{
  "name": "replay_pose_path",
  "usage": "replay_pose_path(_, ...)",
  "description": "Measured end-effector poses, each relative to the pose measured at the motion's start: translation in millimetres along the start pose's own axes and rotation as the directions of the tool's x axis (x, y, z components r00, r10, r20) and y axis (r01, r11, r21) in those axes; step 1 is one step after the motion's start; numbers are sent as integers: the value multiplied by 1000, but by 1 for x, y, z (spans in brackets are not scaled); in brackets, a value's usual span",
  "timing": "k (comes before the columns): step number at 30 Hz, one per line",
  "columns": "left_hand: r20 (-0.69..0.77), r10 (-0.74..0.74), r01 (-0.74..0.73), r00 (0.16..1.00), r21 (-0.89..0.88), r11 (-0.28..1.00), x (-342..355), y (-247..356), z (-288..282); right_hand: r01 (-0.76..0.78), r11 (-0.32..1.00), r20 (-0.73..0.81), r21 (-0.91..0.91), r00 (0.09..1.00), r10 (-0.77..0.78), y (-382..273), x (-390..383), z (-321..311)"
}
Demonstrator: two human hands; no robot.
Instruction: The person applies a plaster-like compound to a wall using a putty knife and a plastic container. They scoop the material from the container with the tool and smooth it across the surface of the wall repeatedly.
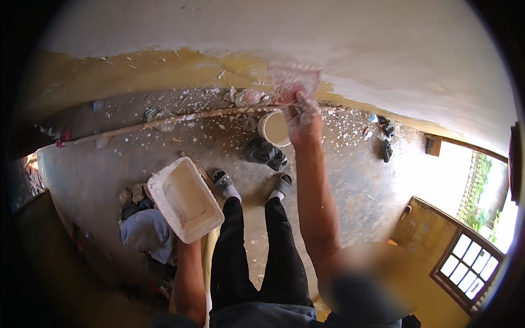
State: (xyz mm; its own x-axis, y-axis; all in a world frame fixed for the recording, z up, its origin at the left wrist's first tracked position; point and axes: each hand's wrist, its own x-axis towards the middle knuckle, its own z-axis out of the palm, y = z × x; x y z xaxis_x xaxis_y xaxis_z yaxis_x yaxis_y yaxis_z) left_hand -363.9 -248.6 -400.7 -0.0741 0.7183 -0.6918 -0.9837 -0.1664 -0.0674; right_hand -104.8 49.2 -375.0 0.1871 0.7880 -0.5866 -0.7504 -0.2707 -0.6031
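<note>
My left forearm (pixel 189 273) reaches up to a white rectangular plastic tub (pixel 190 234), whose inside is coated with cream-coloured paste. The fingers of my left hand are hidden beneath the tub, which it holds up, tilted. My raised right hand (pixel 304 117), smeared with white paste, grips a wide, flat, pinkish spreader (pixel 294 79). Motion blurs the spreader, and its exact kind is unclear. It is at the wall (pixel 383 49), at the border between the whitish coating and a bare yellow band (pixel 164 68).
A white bucket (pixel 275 129) with pale contents stands on the floor near the wall, beside a black plastic bag (pixel 264 154). A long pole (pixel 180 118) lies along the wall among white splatters. Bundled cloth (pixel 147 232) lies at left; a doorway (pixel 454 175) is at right.
</note>
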Motion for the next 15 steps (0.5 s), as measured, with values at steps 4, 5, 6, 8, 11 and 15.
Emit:
replay_pose_path(4, 74, 109, -121, 991, 834, 539, 7, -10, -4, -88, 992, -126, 93, 987, 99, 24, 86, -62)
replay_pose_path(5, 264, 131, -209, 956, 921, -328, 13, -9, -14, -110, 983, -124, 145, 984, 129, 17, 111, -71)
replay_pose_path(6, 261, 115, -210, 958, 919, -334, 19, -7, -19, -63, 988, -89, 140, 993, 76, 2, 135, -72)
replay_pose_path(8, 61, -115, 99, 992, 216, 971, 19, 8, -29, -51, 988, -53, 142, 997, 59, -1, 136, -57)
replay_pose_path(11, 66, -43, 27, 997, 232, 972, 9, 33, -68, 111, 993, -86, 40, 991, -107, -21, 58, 14)
replay_pose_path(15, 213, -96, 47, 972, 222, 974, 6, 0, -23, 337, 913, -53, -231, 933, -357, -23, -4, -4)
